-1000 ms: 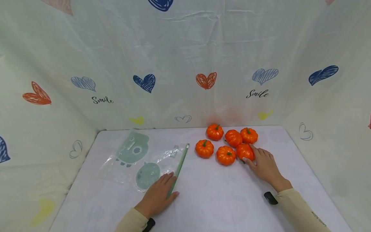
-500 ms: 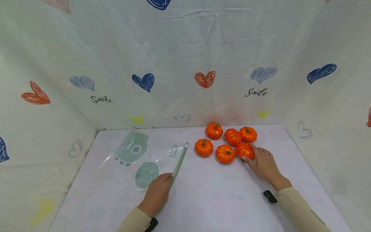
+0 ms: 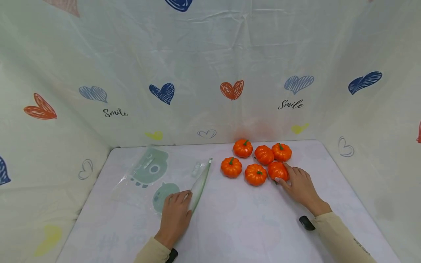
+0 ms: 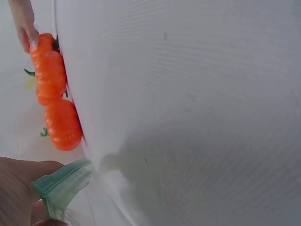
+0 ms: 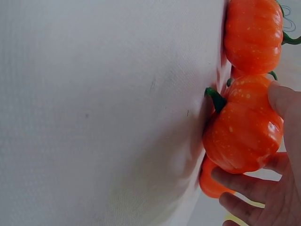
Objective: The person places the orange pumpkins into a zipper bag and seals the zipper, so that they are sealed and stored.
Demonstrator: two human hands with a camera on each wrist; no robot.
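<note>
Left hand pinching bag, right hand gripping pumpkin

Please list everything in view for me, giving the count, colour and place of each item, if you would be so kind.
Backdrop: one, whitish, behind and beside the table
Hearts: many, red, blue, yellow and outlined, printed on the backdrop
"Smile" lettering: two, black, on the backdrop
Table: one, white, under everything
Plastic bag: one, clear with green print and green edge, table's left
Pumpkins: six, orange with green stems, clustered at back right
Wrist devices: two, black, at the wrists
Sleeves: two, beige, at the bottom
Left hand: one, bare, pinching the bag's green edge
Right hand: one, bare, gripping the front row's rightmost pumpkin
</note>
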